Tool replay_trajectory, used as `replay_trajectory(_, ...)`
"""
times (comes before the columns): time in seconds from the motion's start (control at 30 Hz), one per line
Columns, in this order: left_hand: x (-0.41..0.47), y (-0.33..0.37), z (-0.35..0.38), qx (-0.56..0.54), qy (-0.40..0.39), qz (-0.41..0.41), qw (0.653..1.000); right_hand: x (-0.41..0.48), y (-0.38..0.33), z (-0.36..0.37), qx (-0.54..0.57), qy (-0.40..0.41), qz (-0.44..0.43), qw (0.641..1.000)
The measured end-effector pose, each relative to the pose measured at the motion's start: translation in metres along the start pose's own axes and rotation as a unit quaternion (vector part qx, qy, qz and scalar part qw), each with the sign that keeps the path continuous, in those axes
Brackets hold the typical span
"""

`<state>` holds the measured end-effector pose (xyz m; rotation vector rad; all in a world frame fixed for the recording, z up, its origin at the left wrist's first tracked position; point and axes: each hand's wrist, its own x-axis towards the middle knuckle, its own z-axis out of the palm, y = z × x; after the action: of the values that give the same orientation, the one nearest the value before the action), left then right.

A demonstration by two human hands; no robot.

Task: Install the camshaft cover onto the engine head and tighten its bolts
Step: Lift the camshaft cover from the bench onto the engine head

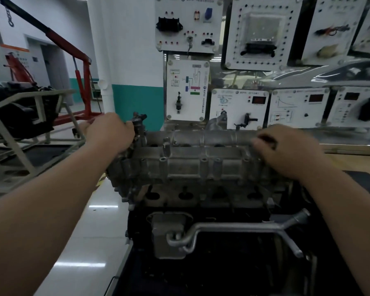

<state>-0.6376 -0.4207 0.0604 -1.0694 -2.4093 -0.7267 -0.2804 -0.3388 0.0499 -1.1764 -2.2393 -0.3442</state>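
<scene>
Camshaft cover (192,161), grey cast aluminium, lies lengthwise over grey engine head (201,198); my left hand (109,133) and right hand (286,150) grip its ends.

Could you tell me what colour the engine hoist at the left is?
The engine hoist is red; the head view shows it best.

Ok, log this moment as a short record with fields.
cover: over head, held at both ends; seating unclear
left hand: grips left end
right hand: grips right end, fingers blurred
tools: none visible
behind: red crane left, white panels
</scene>
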Motion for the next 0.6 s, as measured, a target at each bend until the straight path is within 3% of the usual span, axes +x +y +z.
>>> replay_trajectory(0.1,0.000,-0.005,0.001,-0.004,-0.032,0.002,0.999,-0.018,0.043,-0.003,0.110,0.066,0.154,0.980)
replay_trajectory(0.17,0.001,-0.010,0.001,-0.035,-0.078,0.006,0.996,-0.025,0.058,0.008,0.200,0.034,0.230,0.952)
replay_trajectory(0.23,0.003,-0.011,0.002,-0.056,-0.118,-0.006,0.991,-0.029,0.055,0.023,0.320,0.017,0.294,0.900)
replay_trajectory(0.27,0.003,-0.009,0.002,-0.047,-0.120,-0.013,0.992,-0.028,0.054,0.030,0.353,0.031,0.308,0.883)
replay_trajectory(0.47,0.010,0.005,-0.009,0.081,-0.085,0.037,0.992,-0.024,0.047,0.051,0.364,0.174,0.299,0.865)
replay_trajectory(0.6,0.018,0.014,-0.004,0.101,-0.088,0.043,0.990,-0.020,0.047,0.059,0.380,0.167,0.282,0.865)
